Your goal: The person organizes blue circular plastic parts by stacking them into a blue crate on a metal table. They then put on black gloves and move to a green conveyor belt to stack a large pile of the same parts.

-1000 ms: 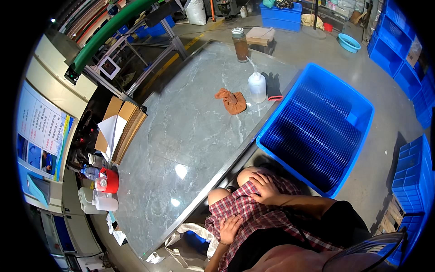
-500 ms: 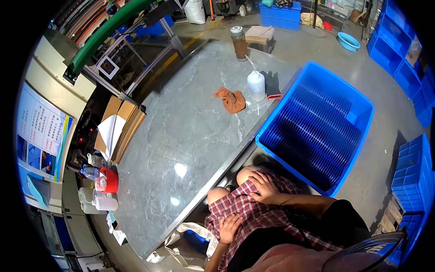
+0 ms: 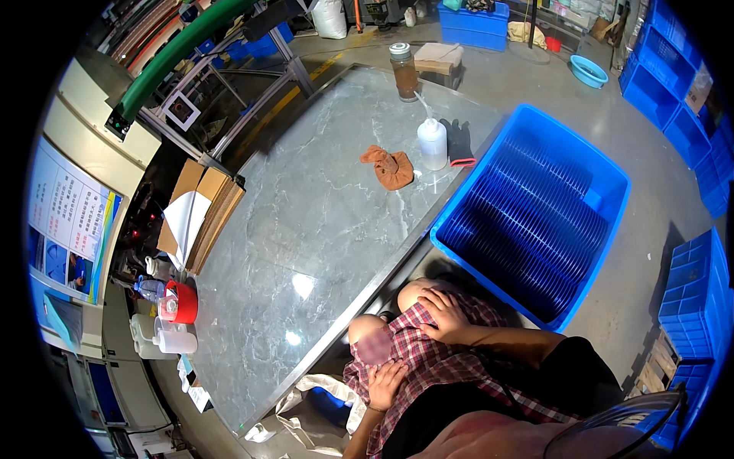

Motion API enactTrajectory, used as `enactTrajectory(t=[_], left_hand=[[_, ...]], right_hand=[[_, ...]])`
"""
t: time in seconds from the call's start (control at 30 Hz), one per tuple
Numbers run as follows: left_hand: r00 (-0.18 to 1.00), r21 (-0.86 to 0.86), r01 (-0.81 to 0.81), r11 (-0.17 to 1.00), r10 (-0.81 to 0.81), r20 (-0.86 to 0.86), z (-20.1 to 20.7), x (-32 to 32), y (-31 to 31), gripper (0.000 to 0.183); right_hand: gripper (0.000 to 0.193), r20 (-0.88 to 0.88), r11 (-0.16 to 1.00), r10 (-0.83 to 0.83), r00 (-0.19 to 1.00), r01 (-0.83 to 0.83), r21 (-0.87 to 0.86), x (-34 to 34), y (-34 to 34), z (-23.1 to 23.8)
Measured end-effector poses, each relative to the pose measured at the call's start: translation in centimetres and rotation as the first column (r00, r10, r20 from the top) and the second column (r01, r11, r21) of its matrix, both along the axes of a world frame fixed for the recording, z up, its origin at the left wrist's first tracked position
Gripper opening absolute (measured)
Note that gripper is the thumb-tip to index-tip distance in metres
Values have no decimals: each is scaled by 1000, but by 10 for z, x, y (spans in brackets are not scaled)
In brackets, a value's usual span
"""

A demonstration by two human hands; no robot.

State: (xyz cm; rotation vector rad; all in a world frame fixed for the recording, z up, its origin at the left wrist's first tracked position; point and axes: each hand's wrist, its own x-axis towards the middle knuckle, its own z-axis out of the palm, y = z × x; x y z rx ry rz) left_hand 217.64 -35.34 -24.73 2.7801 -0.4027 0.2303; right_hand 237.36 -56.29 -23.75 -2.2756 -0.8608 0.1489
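Note:
My left hand (image 3: 386, 384) lies flat on my lap, on red plaid cloth (image 3: 413, 348), its fingers stretched out and holding nothing. Higher on the same cloth, by my knee, rests my right hand (image 3: 443, 315) with its fingers spread. Both hands are apart from the grey marbled table (image 3: 306, 222) in front of me. On that table are a crumpled brown cloth (image 3: 394, 170), a white squeeze bottle (image 3: 433, 145) with a thin spout, and a dark glove (image 3: 459, 141) with a red cuff. A jar of brown liquid (image 3: 404, 73) stands at the far edge.
A blue bin (image 3: 604, 268) with several thin upright discs or plates in rows stands right of the table. Cardboard sheets (image 3: 218, 222), a red container (image 3: 182, 301) and plastic jugs (image 3: 176, 340) sit at the left edge. Blue crates (image 3: 696, 294) are stacked far right.
The view has shifted very slightly. Both hands stay on my lap, and the things on the table have not moved.

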Motion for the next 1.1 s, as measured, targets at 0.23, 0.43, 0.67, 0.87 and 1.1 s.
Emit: enactTrajectory(t=[0.23,0.43,0.67,0.87,1.1], left_hand=[[1000,-9,5,1000,-5,16,-1,0,1,38],[1000,-38,-4,999,4,10,-4,0,1,36],[1000,-12,1,1000,-1,9,-4,-2,1,37],[1000,8,11,1000,-11,0,-9,-4,3,37],[1000,0,9,1000,-9,29,-10,-3,2,38]], right_hand=[[65,31,1000,4,1000,-4,10,1,1,-1],[66,26,1000,10,1000,-11,29,0,0,-5],[66,59,1000,-11,998,11,11,0,0,-4],[67,37,1000,-15,999,15,-7,-1,0,-3],[67,46,1000,-10,999,9,8,-1,-1,-6]])
